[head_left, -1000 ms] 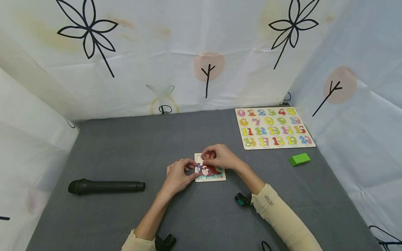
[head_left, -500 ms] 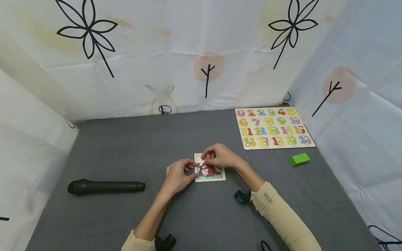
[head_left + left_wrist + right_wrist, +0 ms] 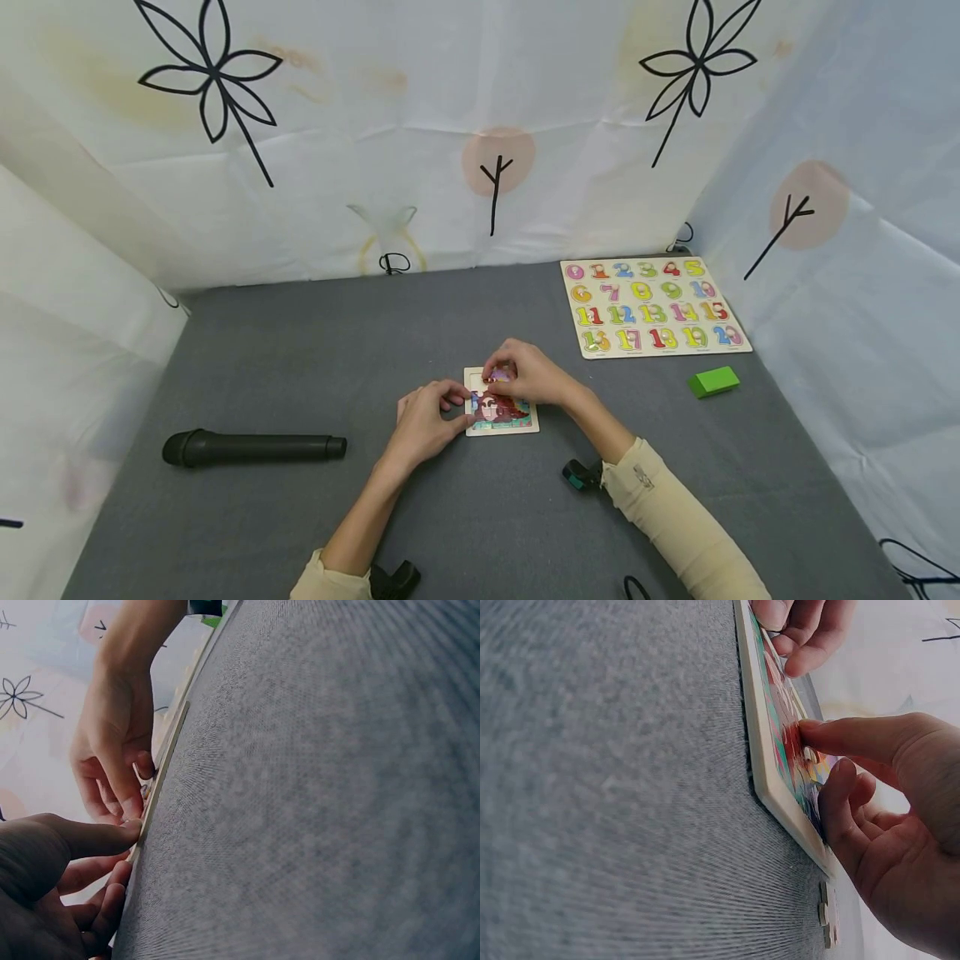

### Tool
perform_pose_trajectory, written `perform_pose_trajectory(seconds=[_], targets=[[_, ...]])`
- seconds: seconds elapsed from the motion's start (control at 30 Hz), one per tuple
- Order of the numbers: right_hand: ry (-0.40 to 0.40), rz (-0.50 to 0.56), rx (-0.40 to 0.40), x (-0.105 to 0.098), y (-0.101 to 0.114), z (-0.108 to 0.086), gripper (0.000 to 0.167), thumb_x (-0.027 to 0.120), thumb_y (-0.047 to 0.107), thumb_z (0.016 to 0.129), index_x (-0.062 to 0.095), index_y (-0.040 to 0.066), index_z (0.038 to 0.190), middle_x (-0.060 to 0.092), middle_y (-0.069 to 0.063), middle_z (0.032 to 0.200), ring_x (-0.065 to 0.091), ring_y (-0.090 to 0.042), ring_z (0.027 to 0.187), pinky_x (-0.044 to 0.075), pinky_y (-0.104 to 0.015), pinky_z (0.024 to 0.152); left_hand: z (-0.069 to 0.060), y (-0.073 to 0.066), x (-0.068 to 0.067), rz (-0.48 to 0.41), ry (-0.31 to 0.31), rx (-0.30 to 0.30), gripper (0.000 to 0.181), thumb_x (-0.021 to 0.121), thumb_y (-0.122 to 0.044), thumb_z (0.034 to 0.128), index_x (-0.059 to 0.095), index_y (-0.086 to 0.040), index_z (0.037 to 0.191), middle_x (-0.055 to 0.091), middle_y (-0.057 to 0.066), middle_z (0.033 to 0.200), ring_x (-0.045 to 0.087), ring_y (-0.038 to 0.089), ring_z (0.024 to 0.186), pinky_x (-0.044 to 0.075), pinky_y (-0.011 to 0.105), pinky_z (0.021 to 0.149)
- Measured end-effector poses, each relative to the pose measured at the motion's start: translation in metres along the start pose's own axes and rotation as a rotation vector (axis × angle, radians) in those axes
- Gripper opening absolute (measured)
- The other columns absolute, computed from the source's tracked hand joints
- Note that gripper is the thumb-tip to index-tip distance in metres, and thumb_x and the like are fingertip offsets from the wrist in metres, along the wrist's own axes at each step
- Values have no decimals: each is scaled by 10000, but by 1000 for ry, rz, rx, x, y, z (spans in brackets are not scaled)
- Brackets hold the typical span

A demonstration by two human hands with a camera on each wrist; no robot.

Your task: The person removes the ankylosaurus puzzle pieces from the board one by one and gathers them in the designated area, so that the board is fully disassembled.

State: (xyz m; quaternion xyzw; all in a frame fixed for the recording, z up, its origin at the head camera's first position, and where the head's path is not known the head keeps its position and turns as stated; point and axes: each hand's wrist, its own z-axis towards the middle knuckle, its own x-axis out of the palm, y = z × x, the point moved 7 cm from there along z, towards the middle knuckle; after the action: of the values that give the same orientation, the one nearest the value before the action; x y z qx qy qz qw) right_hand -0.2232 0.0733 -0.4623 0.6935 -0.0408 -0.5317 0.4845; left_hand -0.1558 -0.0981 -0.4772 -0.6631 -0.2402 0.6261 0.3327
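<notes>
A small square pale-rimmed picture puzzle (image 3: 502,428) lies on grey cloth (image 3: 315,358). The left hand (image 3: 429,421) pinches its left edge; the right hand (image 3: 534,375) touches its far half, fingers bent; whether pinching anything, I cannot tell.

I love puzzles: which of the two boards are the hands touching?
The small picture board: left hand and right hand touch it; the larger number board lies untouched.

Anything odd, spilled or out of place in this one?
Nothing looks spilled or broken. The black microphone, lying left of the puzzle, seems unrelated to it, and the white backdrop shows faint orange-yellow smudges resembling stains.
</notes>
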Motion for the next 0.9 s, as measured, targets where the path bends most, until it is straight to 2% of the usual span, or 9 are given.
perform_pose_trajectory(seconds=[0.1,0.2,0.37,0.6,0.77,0.9], targets=[[-8,20,-17,0,1,-1,102,818,120,965,804,99,1063,687,-90,1012,486,-59,704,416,-223,668,0,0,0,-4,0,3,258,926,-184,866,795,-157,1087,738,11,992,590,159,924,333,603,1046],[-11,34,-30,-1,2,-3,125,800,101,972,792,83,1095,721,-76,966,475,-45,652,412,-221,634,0,-1,0,-8,1,3,257,923,-182,869,794,-157,1089,738,12,994,590,161,927,331,606,1049],[-23,85,-13,-5,0,-6,130,730,90,1024,777,67,1143,740,-74,955,463,-35,598,406,-226,608,0,0,0,-14,2,4,253,925,-187,870,794,-159,1084,740,12,995,597,163,930,330,609,1053],[-42,131,15,-10,-5,-12,126,715,130,1048,765,105,1160,768,-91,1073,515,-56,621,430,-226,605,0,-1,0,-7,2,1,248,924,-188,871,793,-157,1079,738,13,994,600,166,929,332,608,1050],[-56,147,29,-15,-6,-19,123,712,146,1055,770,113,1158,777,-95,1094,547,-86,673,440,-232,638,0,-1,0,-5,2,-2,252,925,-185,870,790,-152,1080,738,13,991,598,166,930,331,604,1053],[-62,187,31,-20,-6,-26,132,710,154,1059,765,93,1162,767,-118,1090,552,-79,655,457,-241,598,0,-1,0,-1,3,-8,255,924,-186,871,788,-146,1083,735,13,988,595,166,929,329,601,1055]])
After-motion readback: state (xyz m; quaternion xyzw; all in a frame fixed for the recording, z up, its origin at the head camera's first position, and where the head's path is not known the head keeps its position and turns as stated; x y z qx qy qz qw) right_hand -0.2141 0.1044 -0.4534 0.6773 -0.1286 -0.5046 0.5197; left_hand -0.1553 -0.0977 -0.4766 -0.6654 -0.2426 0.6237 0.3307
